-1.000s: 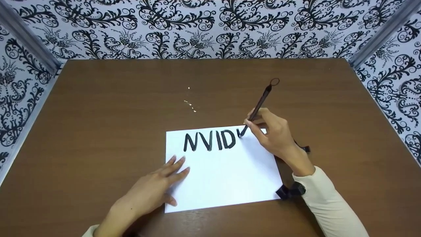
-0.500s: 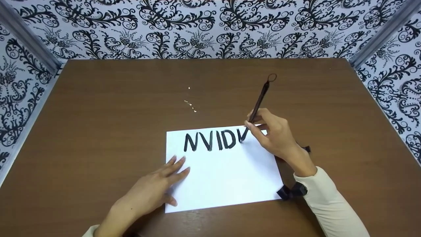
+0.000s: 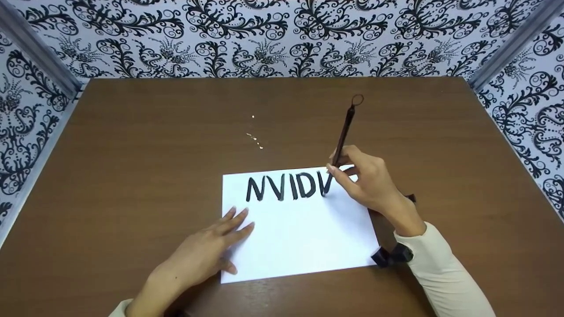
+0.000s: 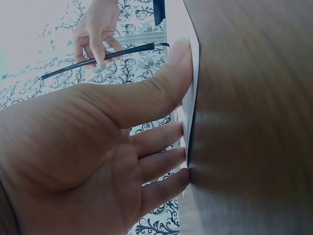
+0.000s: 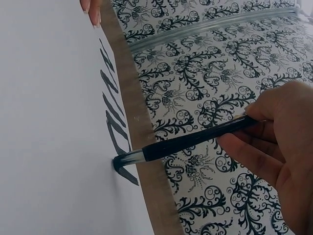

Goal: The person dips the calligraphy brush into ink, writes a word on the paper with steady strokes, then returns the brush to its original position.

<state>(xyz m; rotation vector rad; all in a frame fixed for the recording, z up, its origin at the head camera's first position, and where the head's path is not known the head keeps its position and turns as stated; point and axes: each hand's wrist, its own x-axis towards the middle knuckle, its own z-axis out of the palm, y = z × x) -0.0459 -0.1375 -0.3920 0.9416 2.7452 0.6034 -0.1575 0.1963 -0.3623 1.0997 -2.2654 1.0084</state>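
Note:
A white sheet of paper [image 3: 299,237] lies slightly turned on the brown table, bearing large black painted letters "NVID" [image 3: 282,187] and a slanting stroke after them. My right hand [image 3: 370,178] pinches a dark calligraphy brush [image 3: 344,132] with a hanging loop at its top end. In the right wrist view the brush's bristles [image 5: 131,157], pale above and black at the tip, meet the paper at the lower end of that stroke. My left hand [image 3: 207,248] rests with spread fingers on the sheet's left edge; the left wrist view shows its thumb [image 4: 171,73] at the paper.
A black device [image 3: 392,255] at the right wrist overlaps the sheet's lower right corner. Several pale specks [image 3: 254,139] mark the wooden table [image 3: 154,154] beyond the paper. Black-and-white patterned walls [image 3: 264,39] with grey corner strips [image 3: 48,53] enclose the table's back and sides.
The brush tip has moved down the paper, lengthening the black stroke after the D. The brush handle has tipped more upright, its loop shifting left. My left hand has stayed in place.

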